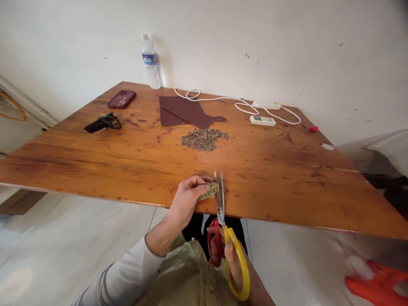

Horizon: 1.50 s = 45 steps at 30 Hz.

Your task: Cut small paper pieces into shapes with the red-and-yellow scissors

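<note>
Between the fingers of my left hand (pixel 188 196) is a small olive-coloured tag (pixel 208 192) with dark lettering, held over the table's front edge. My right hand (pixel 231 255) grips a pair of scissors (pixel 220 204) by one red and one yellow handle. The blades point away from me and stand slightly apart. The tag's rounded right end lies against or just beside the left blade; I cannot tell whether it sits between them. Beyond my hands, a pile of short brownish clippings (pixel 204 139) is spread on the wooden table (pixel 127 170).
Dark brown sheets (pixel 181 111) lie behind the pile. A plastic bottle (pixel 150 63) stands against the wall. At the left are a phone (pixel 122 99) and a black strap-like item (pixel 102 123). A white cable (pixel 219 98) and a small white device (pixel 262 120) lie at the back right.
</note>
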Available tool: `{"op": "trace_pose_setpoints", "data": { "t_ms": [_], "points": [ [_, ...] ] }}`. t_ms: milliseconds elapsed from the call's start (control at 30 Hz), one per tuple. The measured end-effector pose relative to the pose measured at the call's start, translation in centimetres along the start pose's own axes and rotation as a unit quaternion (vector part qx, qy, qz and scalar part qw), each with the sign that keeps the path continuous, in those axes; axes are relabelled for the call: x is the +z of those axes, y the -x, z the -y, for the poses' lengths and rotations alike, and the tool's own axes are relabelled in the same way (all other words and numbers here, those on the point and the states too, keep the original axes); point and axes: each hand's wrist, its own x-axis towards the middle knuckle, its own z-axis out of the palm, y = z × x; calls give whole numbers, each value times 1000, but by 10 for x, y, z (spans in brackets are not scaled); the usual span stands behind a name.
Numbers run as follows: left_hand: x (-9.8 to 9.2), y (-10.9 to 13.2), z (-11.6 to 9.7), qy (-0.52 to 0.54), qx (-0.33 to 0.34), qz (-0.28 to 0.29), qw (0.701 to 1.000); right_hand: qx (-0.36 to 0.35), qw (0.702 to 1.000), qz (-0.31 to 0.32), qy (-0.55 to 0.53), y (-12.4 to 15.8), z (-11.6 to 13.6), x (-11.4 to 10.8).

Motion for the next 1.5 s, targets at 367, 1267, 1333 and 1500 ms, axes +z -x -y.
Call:
{"op": "trace_pose_setpoints", "data": {
  "t_ms": [367,1267,1333,1500],
  "points": [
    [-8,-5,-2,-40,-26,61,997,27,989,63,-129,-4,23,9],
    [5,-2,3,8,-4,-31,999,-16,1000,-16,-2,9,-25,1],
    [7,-1,1,15,-13,-34,999,-7,999,-28,15,10,-26,-1],
    [13,4,-3,39,-27,-42,998,-29,998,-46,28,8,-30,2]
  ]
}}
